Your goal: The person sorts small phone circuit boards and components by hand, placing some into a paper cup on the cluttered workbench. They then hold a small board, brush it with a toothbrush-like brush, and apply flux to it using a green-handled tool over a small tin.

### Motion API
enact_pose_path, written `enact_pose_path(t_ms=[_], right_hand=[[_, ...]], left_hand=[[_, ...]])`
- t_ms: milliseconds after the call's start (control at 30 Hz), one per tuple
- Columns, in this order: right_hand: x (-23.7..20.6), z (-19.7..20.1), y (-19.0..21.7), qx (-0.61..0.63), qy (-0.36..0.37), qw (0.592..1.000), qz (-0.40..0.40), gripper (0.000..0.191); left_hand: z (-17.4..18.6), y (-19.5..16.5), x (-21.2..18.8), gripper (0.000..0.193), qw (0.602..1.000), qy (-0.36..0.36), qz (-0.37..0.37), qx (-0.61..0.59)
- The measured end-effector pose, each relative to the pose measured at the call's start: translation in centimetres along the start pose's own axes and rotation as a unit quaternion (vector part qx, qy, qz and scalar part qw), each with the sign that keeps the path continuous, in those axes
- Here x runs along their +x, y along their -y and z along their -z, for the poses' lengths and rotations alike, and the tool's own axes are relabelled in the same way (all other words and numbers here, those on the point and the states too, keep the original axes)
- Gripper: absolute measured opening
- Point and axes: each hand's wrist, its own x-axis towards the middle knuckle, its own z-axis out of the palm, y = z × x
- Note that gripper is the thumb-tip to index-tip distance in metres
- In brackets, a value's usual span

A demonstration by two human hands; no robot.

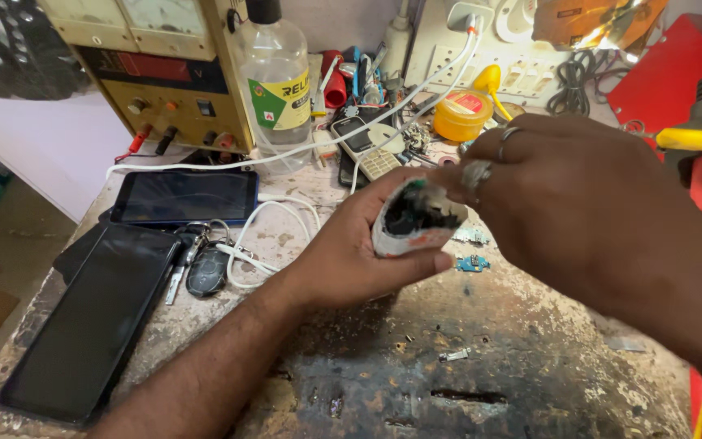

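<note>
A person's left hand (359,252) grips a small white device casing (416,218) above a scarred, paint-flecked workbench (465,366), thumb pressed along the casing's lower edge and fingers wrapped behind it, so the hand is clamped on the part. The casing's open end faces up and to the right, showing dark innards with a speck of green. The right hand (578,203), wearing rings on two fingers, comes in from the right with its fingertips drawn together at the casing's open top; whether they pinch something inside cannot be told, as the hand's back hides the contact. The casing is held in the air just above the middle of the bench, near a small blue circuit board (473,263) lying on the surface below it.

To the left lie a large dark tablet (91,325), a smaller tablet (182,197) behind it, a bunch of keys with a car fob (205,268) and a looped white cable (266,236). At the back stand a beige bench power supply (164,73), a clear plastic bottle (276,81) with a yellow and green label, a keypad phone (367,150) and a round yellow tub (462,115). A small metal scrap (454,354) rests on the near part of the bench
</note>
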Motion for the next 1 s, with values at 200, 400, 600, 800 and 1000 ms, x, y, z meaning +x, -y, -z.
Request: enact_pose_path(t_ms=[200,400,600,800,1000], right_hand=[[-4.3,-3.1,-1.6,0.155,0.141,0.938,-0.277,0.023],[-8.8,-8.6,1.4,0.456,0.184,0.871,-0.014,0.029],[-10.4,-10.9,2.4,0.532,0.189,0.826,0.002,0.017],[-9.5,-8.8,2.5,0.498,0.137,0.856,0.025,0.008],[-6.4,-2.9,0.7,0.524,-0.164,0.800,-0.244,0.012]], left_hand=[[0.7,0.3,0.1,0.059,0.999,-0.027,-0.028,-0.016],[0.8,0.4,0.3,0.078,0.999,-0.005,0.013,-0.033],[1.4,0.7,0.4,0.088,0.999,-0.010,0.030,0.027],[1.2,1.1,0.2,0.069,1.000,0.002,-0.001,0.012],[0.4,0.6,0.2,0.088,0.999,0.039,0.018,-0.024]])
